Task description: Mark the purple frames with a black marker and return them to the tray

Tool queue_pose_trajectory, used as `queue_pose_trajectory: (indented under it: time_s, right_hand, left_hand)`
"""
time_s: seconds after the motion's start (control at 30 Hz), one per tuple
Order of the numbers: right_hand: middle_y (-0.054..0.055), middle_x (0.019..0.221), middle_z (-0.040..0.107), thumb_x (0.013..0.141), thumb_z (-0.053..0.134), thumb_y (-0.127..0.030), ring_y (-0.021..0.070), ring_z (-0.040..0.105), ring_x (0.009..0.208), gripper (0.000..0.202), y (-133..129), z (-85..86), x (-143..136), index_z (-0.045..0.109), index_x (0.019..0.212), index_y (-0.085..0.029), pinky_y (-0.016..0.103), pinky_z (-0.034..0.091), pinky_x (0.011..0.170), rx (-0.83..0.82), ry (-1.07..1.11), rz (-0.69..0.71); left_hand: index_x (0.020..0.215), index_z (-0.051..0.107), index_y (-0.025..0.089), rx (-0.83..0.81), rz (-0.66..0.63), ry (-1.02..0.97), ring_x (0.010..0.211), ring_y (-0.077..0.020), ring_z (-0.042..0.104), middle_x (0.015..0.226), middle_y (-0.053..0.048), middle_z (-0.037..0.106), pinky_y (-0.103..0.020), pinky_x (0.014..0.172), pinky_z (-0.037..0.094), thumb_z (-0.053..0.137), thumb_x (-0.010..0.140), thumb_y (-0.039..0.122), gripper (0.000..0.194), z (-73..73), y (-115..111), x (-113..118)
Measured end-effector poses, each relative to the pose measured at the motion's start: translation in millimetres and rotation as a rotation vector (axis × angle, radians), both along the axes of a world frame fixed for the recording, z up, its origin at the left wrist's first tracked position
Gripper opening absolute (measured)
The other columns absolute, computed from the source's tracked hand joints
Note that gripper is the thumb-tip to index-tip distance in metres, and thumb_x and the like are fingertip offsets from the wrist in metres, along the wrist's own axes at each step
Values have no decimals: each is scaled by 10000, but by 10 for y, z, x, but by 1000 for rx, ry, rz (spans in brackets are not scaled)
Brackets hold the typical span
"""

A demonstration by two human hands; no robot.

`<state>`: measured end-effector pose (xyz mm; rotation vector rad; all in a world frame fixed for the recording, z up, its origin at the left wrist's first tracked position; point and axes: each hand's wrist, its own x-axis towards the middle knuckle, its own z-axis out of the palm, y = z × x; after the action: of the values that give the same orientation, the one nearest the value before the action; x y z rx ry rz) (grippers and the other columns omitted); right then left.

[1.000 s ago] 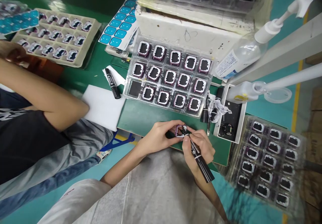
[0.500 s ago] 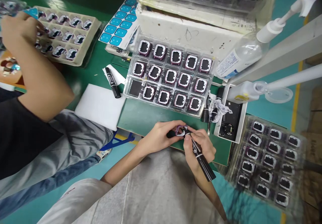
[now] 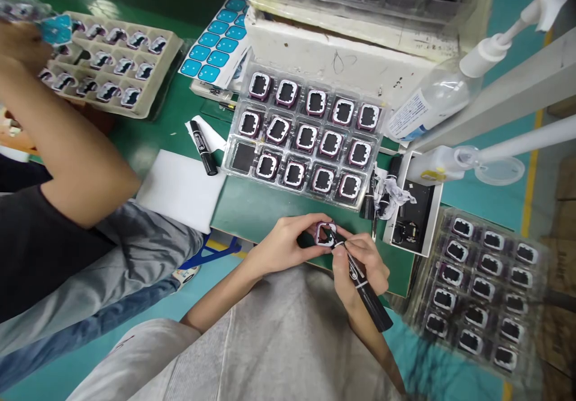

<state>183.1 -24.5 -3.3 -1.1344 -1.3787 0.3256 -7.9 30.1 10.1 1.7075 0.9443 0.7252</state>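
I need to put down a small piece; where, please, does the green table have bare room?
The green table is bare between the clear tray and the left grip, and further left between the beige tray and the white pad. It is crowded right of the clear tray, with dark markers, crumpled tissue and a white box.

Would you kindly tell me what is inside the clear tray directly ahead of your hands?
The clear tray holds fourteen white-rimmed frames, one per compartment; the near-left compartment shows none. Anything directly beneath the frames themselves is covered.
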Motion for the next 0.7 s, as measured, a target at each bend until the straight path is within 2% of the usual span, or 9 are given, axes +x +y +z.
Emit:
queue_pose_trajectory:
  time_s: [0.13, 0.27, 0.33, 0.43, 0.57, 0.7]
  right_hand:
    - [-63, 772, 682, 911, 765, -126, 155, 676, 661, 208, 45, 48, -26, 728, 1077, -246, 478, 816, 721, 80, 23, -34]
    - [-65, 760, 720, 910, 759, -161, 162, 671, 638, 228, 20, 42, -7, 716, 1109, -264, 512, 818, 714, 59, 45, -26]
    - [-65, 756, 735, 910, 765, -184, 187, 704, 645, 226, -16, 29, 17, 714, 1106, -286, 529, 814, 708, 22, 50, -32]
    - [-48, 774, 781, 883, 796, -204, 273, 824, 754, 268, -79, -4, 58, 725, 1118, -313, 546, 799, 688, -44, 63, -58]
    - [-49, 742, 799, 839, 827, -230, 327, 860, 747, 275, -142, -80, 110, 744, 1077, -342, 544, 762, 630, -88, 50, -117]
    - [-54, 726, 812, 842, 836, -277, 357, 872, 725, 222, -163, -124, 144, 760, 1018, -388, 588, 756, 632, -162, 8, -157]
  left_hand:
    - [1468, 750, 199, -40, -10, -17, 964, -231, 859, 1196, -88, 901, -316, 926, 679, 933, 1016, 401, 527, 16, 6, -10]
    - [1463, 756, 193, 7, -16, -28, 957, -238, 846, 1208, -108, 887, -334, 912, 678, 933, 1019, 435, 535, 5, 33, -4]
    - [1454, 765, 203, 60, -16, -39, 1000, -264, 842, 1233, -127, 870, -364, 917, 687, 938, 1009, 477, 550, 4, 43, 2]
    - [1462, 773, 248, 115, 1, -27, 1154, -310, 824, 1336, -139, 815, -422, 986, 705, 930, 1010, 487, 535, 53, 51, -27]
    - [1550, 739, 312, 210, 77, 61, 1232, -316, 791, 1401, -123, 752, -460, 1040, 711, 887, 1049, 476, 548, 221, 140, -249]
    - [1701, 599, 332, 416, 294, 282, 1350, -332, 739, 1537, -133, 714, -518, 1170, 655, 782, 1128, 420, 608, 373, 427, -652]
